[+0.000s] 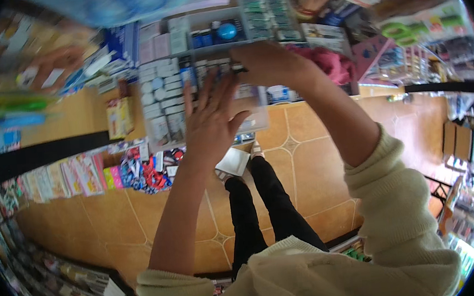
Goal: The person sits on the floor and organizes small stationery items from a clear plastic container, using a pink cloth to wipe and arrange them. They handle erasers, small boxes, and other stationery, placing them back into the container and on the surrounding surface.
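Note:
My left hand (212,120) is above a translucent plastic box (260,121), its fingers spread and pointing away from me. It appears to hold nothing. To its left, rows of small white items (166,90), perhaps erasers, fill that side of the box. My right hand (265,65) reaches in from the right, bent over the small packed pieces (213,66) near the box's far side. Its fingertips are blurred and partly hidden, so whether it pinches something is unclear. Behind lies another bin (220,48) with a round blue object (227,31) in it.
Green-and-white packs (268,16) and crumpled pink cloth (330,64) lie to the right. A small yellow carton (116,119) stands on the wooden shelf (82,116) at left. Patterned packets (148,168) hang below. A white box (233,161) is by my feet on the tiled floor (322,173).

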`<state>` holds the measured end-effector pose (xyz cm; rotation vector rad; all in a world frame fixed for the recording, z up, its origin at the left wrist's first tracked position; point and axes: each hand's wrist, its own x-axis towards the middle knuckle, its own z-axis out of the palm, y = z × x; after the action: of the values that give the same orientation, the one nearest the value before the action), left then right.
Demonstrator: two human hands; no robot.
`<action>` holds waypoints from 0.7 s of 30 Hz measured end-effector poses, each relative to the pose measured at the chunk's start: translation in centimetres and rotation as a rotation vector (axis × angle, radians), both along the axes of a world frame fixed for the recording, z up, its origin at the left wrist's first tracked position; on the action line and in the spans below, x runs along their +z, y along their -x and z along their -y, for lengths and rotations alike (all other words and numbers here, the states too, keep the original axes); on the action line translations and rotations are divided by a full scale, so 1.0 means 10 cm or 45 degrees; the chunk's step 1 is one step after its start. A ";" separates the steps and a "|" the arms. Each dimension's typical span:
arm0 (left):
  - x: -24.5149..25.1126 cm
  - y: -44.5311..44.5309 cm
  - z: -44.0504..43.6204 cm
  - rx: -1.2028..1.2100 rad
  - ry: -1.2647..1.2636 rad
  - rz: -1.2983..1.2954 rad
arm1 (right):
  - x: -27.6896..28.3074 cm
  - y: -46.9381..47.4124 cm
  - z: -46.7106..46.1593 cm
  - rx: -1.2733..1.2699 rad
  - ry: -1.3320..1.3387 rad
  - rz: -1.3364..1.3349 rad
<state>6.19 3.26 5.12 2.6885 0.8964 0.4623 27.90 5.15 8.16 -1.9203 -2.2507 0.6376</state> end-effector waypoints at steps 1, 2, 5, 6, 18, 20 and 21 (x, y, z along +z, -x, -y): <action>0.00 0.04 0.01 0.008 0.011 0.002 | 0.11 0.04 -0.02 -0.005 0.086 -0.053; -0.02 0.03 0.01 -0.003 0.023 0.022 | 0.18 0.04 -0.01 -0.028 0.173 -0.086; -0.05 0.01 0.04 0.007 0.025 0.002 | 0.18 0.02 0.01 -0.089 0.306 -0.225; -0.06 0.01 0.05 0.003 0.020 -0.003 | 0.19 0.03 0.00 -0.122 0.349 -0.230; -0.02 -0.02 0.06 0.004 0.030 -0.022 | 0.05 -0.11 -0.03 0.045 0.056 -0.138; 0.00 0.00 0.05 0.011 0.033 -0.027 | 0.24 -0.01 -0.02 -0.136 0.338 -0.268; 0.00 0.01 0.04 0.012 0.032 -0.020 | 0.24 0.02 -0.02 -0.138 0.345 -0.254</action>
<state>6.10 2.85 5.17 2.6701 0.9136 0.4302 27.75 5.39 10.60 -1.9733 -2.0108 1.1127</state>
